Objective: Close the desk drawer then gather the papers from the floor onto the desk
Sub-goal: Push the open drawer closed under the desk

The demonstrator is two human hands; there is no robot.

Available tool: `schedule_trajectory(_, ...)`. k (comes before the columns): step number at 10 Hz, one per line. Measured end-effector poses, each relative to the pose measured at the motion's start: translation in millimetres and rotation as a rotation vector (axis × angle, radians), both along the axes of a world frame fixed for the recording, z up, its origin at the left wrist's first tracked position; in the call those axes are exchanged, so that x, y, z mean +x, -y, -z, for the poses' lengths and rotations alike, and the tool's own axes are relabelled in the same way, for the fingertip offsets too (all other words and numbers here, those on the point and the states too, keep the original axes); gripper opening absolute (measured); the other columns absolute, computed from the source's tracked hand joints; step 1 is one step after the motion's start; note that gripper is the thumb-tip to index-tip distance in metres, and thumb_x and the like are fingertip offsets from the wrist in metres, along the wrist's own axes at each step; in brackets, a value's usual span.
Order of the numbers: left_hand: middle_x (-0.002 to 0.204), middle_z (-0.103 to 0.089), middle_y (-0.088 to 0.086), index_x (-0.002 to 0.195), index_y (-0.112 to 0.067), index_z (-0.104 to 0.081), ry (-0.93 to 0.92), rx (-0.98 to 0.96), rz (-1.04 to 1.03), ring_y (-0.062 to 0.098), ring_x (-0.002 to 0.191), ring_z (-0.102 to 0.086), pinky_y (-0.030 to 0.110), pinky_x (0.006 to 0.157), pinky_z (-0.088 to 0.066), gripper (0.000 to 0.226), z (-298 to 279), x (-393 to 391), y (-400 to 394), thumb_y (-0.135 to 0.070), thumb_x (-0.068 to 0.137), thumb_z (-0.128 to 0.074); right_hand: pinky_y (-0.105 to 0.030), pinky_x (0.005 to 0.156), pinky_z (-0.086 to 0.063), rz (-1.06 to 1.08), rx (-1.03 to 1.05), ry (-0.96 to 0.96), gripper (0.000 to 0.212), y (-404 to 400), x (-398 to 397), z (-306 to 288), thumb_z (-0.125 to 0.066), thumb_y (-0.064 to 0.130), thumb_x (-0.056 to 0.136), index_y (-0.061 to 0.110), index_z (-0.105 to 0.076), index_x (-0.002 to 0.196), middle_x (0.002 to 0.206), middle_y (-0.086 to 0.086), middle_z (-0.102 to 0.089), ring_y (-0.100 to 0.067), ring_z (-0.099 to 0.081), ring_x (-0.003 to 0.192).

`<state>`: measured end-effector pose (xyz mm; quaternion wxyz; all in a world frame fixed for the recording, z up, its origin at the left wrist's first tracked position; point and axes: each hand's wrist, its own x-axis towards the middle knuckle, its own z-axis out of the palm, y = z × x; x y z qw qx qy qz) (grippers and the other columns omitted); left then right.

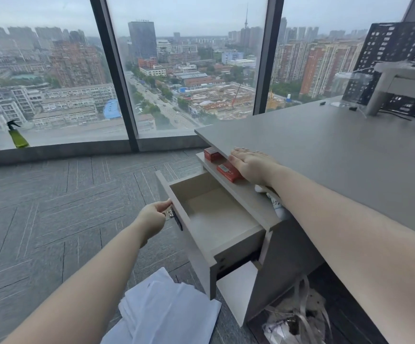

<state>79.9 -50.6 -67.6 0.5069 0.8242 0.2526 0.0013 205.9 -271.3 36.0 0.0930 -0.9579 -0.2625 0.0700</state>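
the worktop (325, 155) carries no papers yet. one drawer (216, 219) stands pulled out and empty, so closing it, the first step, is not done. the papers (166, 309) lie on the floor just below it, a loose pile i cannot count. two red boxes (228, 172) sit on the shelf above. the right hand (251, 165) rests flat and open on the worktop edge; the left hand (151, 217) pinches the drawer front by its key.

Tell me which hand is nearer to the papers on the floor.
Left. The left hand is at the open drawer's front, above the papers. The right hand lies flat on the desk edge, higher and farther away.
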Motion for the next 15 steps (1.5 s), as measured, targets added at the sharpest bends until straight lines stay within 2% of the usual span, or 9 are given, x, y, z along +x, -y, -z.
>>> schedule_trajectory(1, 0.151, -0.039, 0.005, 0.14, -0.02, -0.043, 0.017, -0.016, 0.041, 0.021, 0.142, -0.032, 0.022, 0.094, -0.033, 0.064, 10, 19, 20, 0.012, 0.087, -0.029, -0.031, 0.122, -0.003, -0.019, 0.04, -0.013, 0.055, -1, 6, 0, -0.015, 0.042, 0.101, 0.022, -0.019, 0.153, 0.163, 0.009, -0.012, -0.007, -0.008, 0.15)
schedule_trajectory(3, 0.152, -0.037, 0.006, 0.143, -0.019, -0.037, 0.057, -0.081, 0.073, 0.02, 0.141, -0.034, 0.041, 0.114, -0.034, 0.076, 20, 54, 52, 0.02, 0.079, -0.026, -0.031, 0.122, -0.004, -0.048, 0.028, -0.006, 0.055, -3, 17, 0, -0.018, 0.04, 0.101, 0.023, -0.019, 0.153, 0.163, 0.008, -0.012, -0.009, -0.008, 0.15)
schedule_trajectory(5, 0.151, -0.038, 0.007, 0.142, -0.018, -0.04, 0.07, -0.028, 0.12, 0.018, 0.14, -0.036, 0.039, 0.114, -0.034, 0.071, 24, 85, 71, 0.015, 0.082, -0.025, -0.032, 0.122, -0.003, -0.065, 0.028, -0.006, 0.054, -5, 22, 1, -0.018, 0.038, 0.102, 0.023, -0.018, 0.153, 0.163, 0.009, -0.011, -0.009, -0.007, 0.15)
schedule_trajectory(8, 0.149, -0.04, 0.005, 0.14, -0.022, -0.042, 0.112, 0.006, 0.147, 0.019, 0.138, -0.037, 0.022, 0.106, -0.026, 0.072, 44, 104, 77, 0.011, 0.078, -0.027, -0.032, 0.121, -0.002, -0.07, 0.046, -0.01, 0.054, -3, 21, 1, -0.018, 0.039, 0.102, 0.023, -0.019, 0.153, 0.163, 0.009, -0.012, -0.008, -0.007, 0.15)
schedule_trajectory(9, 0.15, -0.038, 0.005, 0.141, -0.023, -0.04, 0.111, 0.077, 0.194, 0.018, 0.139, -0.037, 0.019, 0.101, -0.028, 0.069, 49, 104, 72, 0.011, 0.082, -0.032, -0.032, 0.121, -0.002, -0.069, 0.047, -0.016, 0.054, -4, 19, 1, -0.018, 0.039, 0.102, 0.023, -0.019, 0.153, 0.163, 0.008, -0.011, -0.009, -0.006, 0.15)
schedule_trajectory(11, 0.135, -0.056, 0.009, 0.134, -0.027, -0.05, 0.152, 0.616, 0.202, 0.029, 0.124, -0.052, 0.037, 0.094, -0.045, 0.045, 53, 103, 73, -0.015, 0.09, -0.05, -0.032, 0.121, -0.002, -0.063, 0.05, -0.018, 0.054, -4, 18, 0, -0.018, 0.039, 0.102, 0.023, -0.019, 0.153, 0.163, 0.009, -0.012, -0.009, -0.007, 0.15)
schedule_trajectory(13, 0.102, -0.069, 0.015, 0.115, -0.014, -0.062, 0.205, 0.808, 0.17, 0.034, 0.096, -0.061, 0.033, 0.064, -0.039, 0.03, 58, 111, 81, -0.02, 0.095, -0.041, -0.031, 0.12, -0.002, -0.064, 0.059, -0.013, 0.054, -3, 18, 1, -0.019, 0.039, 0.102, 0.023, -0.02, 0.153, 0.163, 0.009, -0.012, -0.009, -0.007, 0.15)
schedule_trajectory(14, 0.095, -0.069, 0.016, 0.105, -0.01, -0.063, 0.231, 0.809, 0.155, 0.033, 0.083, -0.059, 0.032, 0.062, -0.036, 0.028, 63, 113, 80, -0.019, 0.095, -0.038, -0.031, 0.12, -0.002, -0.063, 0.063, -0.01, 0.054, -4, 18, 1, -0.02, 0.039, 0.102, 0.023, -0.021, 0.153, 0.163, 0.009, -0.013, -0.009, -0.007, 0.15)
schedule_trajectory(15, 0.098, -0.068, 0.014, 0.101, -0.008, -0.06, 0.236, 0.829, 0.152, 0.035, 0.086, -0.061, 0.033, 0.063, -0.039, 0.026, 67, 117, 80, -0.015, 0.093, -0.037, -0.031, 0.12, -0.003, -0.063, 0.071, -0.007, 0.053, -4, 17, 1, -0.02, 0.039, 0.102, 0.023, -0.022, 0.153, 0.163, 0.009, -0.014, -0.009, -0.008, 0.15)
